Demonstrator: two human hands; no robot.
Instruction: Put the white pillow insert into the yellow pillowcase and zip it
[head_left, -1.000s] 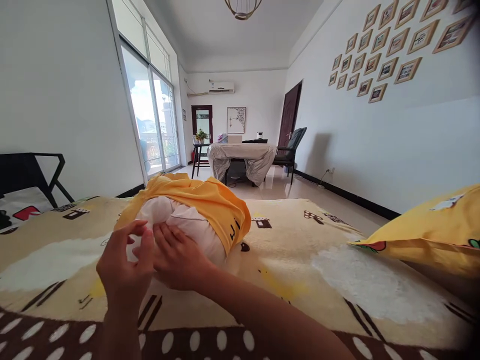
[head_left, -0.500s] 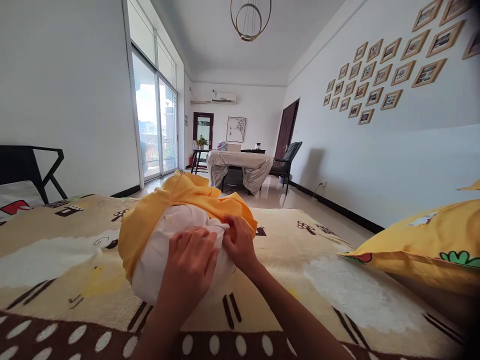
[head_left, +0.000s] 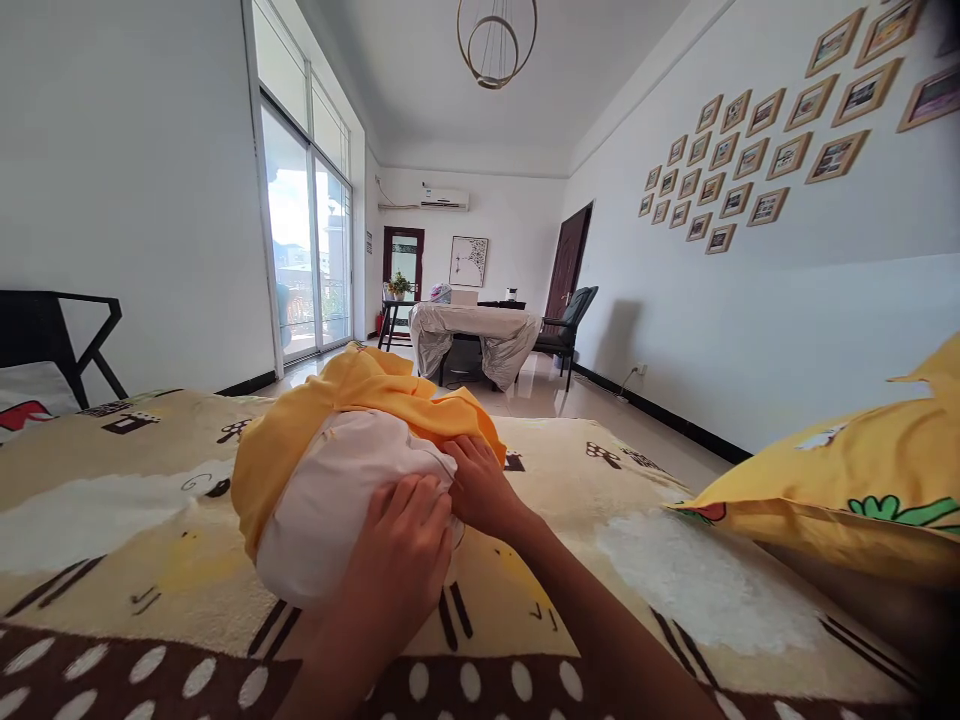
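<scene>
A white pillow (head_left: 322,510) lies on the patterned blanket (head_left: 555,600), partly inside a yellow pillowcase (head_left: 289,435) that is bunched around its far and left sides. My left hand (head_left: 405,540) has its fingers bent over the right part of the white pillow, gripping the cloth. Just beyond it, my right hand (head_left: 480,485) pinches the pillow's right edge beside the yellow fabric. The undersides of the fingers are hidden.
Another yellow pillow (head_left: 832,480) lies at the right. A black chair (head_left: 60,335) stands at the left. Farther off are a covered table (head_left: 476,320), a dark armchair (head_left: 570,325) and a glass sliding door (head_left: 307,240).
My left hand has moved right and slightly down along the white pillow, closer to my right hand. More white surface shows on the left. The view has shifted slightly.
</scene>
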